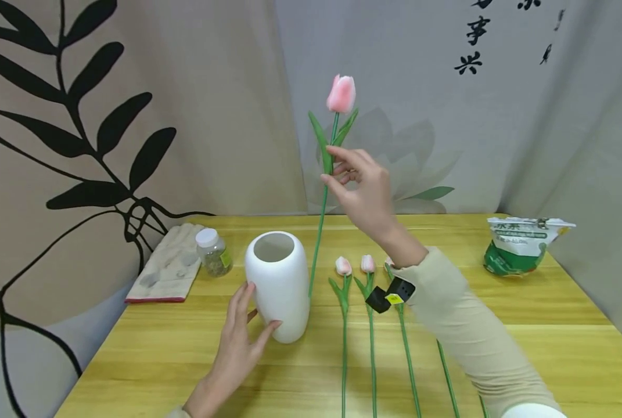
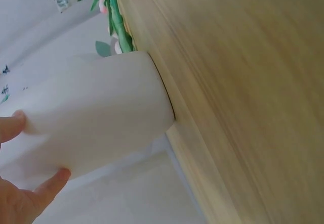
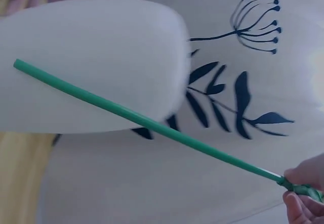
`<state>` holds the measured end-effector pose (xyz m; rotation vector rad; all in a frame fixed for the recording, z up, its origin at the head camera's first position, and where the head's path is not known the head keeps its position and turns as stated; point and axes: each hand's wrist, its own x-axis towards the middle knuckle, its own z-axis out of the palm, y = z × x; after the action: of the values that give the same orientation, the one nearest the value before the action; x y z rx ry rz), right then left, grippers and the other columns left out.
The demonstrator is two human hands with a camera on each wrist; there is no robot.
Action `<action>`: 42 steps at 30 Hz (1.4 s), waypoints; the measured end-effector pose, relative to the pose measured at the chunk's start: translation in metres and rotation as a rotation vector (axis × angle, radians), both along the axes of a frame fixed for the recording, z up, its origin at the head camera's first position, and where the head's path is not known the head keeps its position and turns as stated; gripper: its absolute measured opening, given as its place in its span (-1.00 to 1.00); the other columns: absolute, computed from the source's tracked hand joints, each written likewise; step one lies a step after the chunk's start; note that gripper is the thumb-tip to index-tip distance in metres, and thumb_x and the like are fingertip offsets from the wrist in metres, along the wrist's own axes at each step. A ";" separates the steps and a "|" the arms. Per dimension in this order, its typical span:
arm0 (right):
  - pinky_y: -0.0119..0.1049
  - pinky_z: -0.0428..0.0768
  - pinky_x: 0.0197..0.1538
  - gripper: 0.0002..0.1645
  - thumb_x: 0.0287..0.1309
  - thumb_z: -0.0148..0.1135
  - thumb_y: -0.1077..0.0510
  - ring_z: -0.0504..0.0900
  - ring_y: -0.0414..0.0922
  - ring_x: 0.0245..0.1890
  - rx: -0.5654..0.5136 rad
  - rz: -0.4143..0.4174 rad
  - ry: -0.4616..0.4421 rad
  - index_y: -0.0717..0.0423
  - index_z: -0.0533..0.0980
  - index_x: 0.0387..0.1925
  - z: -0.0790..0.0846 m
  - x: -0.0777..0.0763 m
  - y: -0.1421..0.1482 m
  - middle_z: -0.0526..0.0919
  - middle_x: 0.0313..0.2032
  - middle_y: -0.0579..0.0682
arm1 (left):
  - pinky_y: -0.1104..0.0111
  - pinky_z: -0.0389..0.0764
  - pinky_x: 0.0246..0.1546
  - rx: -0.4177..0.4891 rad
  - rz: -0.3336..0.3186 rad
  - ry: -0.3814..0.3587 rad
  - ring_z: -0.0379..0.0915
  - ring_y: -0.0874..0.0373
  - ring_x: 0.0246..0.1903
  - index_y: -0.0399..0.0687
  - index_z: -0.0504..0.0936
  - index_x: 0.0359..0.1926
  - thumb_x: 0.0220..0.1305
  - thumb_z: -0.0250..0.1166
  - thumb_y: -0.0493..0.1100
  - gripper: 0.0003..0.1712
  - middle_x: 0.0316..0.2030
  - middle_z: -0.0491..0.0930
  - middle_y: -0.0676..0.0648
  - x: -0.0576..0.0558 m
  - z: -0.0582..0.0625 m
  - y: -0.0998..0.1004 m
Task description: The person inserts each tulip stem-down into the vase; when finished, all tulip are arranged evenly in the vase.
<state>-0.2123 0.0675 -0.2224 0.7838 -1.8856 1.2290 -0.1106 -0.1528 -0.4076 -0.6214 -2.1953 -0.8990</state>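
Nearest to the camera, a pale sleeve [image 1: 473, 334] is slanting over the right of the tabletop [image 1: 185, 354], and beyond it the right hand [image 1: 365, 183] is pinching a pink tulip [image 1: 327, 162] between thumb and fingertips, where the leaves are meeting the stem. From where I'm standing, the tulip is hanging upright with a slight lean, its bloom well above the hand and its stem running down beside the white vase [image 1: 279, 293]. In the right wrist view the stem's lower end is showing free against the vase's side, outside the mouth; whether the two are touching, I cannot tell.

Spread fingers of the left hand [image 1: 237, 342] are resting on the vase's near left side, thumb tip and forefinger apart. The vase is standing upright.

The tulip is looking artificial to me, so I'm expecting it to be very light, with a springy stem and a soft bloom that would crush easily. Pinching at the leaf joint is seeming sensible, though a lower hold would probably be steadying the tip better. The vase is looking smooth, perhaps slippery and breakable; a broad hold low on its body should be safest.

More tulips [image 1: 367, 264] are lying to its right. Behind, a jar [image 1: 215, 259] is standing near a folded cloth [image 1: 164, 270], and a green-and-white bag [image 1: 517, 252] is sitting far right.
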 end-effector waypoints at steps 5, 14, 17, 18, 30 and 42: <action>-0.59 0.61 -0.39 -0.58 -0.09 0.29 0.34 0.57 -0.12 -0.40 -0.032 -0.002 0.106 0.32 0.50 -0.09 0.035 0.008 0.003 0.56 -0.34 0.17 | 0.24 0.69 -0.22 0.005 0.000 -0.023 0.23 -0.21 0.07 -0.25 -0.04 0.28 -0.12 0.34 -0.21 -0.01 0.15 0.12 -0.37 0.001 -0.002 0.002; -0.58 0.61 -0.37 -0.62 -0.03 0.26 0.28 0.58 -0.13 -0.38 -0.056 -0.057 0.270 0.31 0.51 -0.11 0.078 0.022 0.008 0.55 -0.30 0.19 | 0.24 0.69 -0.22 0.005 -0.010 0.033 0.22 -0.13 0.10 -0.29 0.00 0.26 0.09 0.08 0.07 -0.16 0.14 0.16 -0.37 -0.001 -0.001 0.001; -0.57 0.61 -0.37 -0.63 -0.04 0.27 0.26 0.57 -0.20 -0.38 -0.114 -0.071 0.256 0.25 0.53 -0.12 0.084 0.027 0.007 0.52 -0.31 0.14 | 0.26 0.68 -0.22 -0.009 -0.024 0.042 0.22 -0.18 0.08 -0.29 -0.01 0.26 0.09 0.08 0.05 -0.16 0.14 0.15 -0.37 -0.002 0.001 -0.001; -0.56 0.61 -0.37 -0.64 -0.05 0.28 0.26 0.57 -0.21 -0.38 -0.129 -0.073 0.249 0.24 0.53 -0.12 0.085 0.028 0.006 0.52 -0.31 0.13 | 0.26 0.68 -0.22 -0.012 -0.026 0.040 0.22 -0.19 0.08 -0.29 -0.02 0.26 0.09 0.09 0.05 -0.16 0.14 0.14 -0.37 -0.002 0.001 -0.001; -0.56 0.63 -0.40 -0.66 -0.07 0.28 0.29 0.58 -0.12 -0.46 0.008 -0.016 0.291 0.36 0.51 -0.18 0.044 0.016 -0.010 0.52 -0.35 0.19 | 0.22 0.68 -0.20 0.002 -0.014 -0.023 0.22 -0.22 0.08 -0.26 -0.03 0.28 0.10 0.08 0.08 -0.16 0.14 0.13 -0.38 0.002 -0.003 -0.002; -0.61 0.63 -0.39 -0.66 -0.12 0.28 0.36 0.57 -0.14 -0.43 0.096 0.130 0.058 0.30 0.50 -0.19 -0.035 0.019 -0.036 0.49 -0.27 0.13 | 0.22 0.69 -0.20 0.000 -0.015 -0.019 0.21 -0.19 0.10 -0.26 -0.02 0.28 0.10 0.10 0.06 -0.16 0.14 0.14 -0.36 0.000 -0.002 -0.004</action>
<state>-0.1936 0.0316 -0.2574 0.9966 -1.8822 1.1873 -0.1109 -0.1566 -0.4093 -0.6330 -2.2101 -0.9155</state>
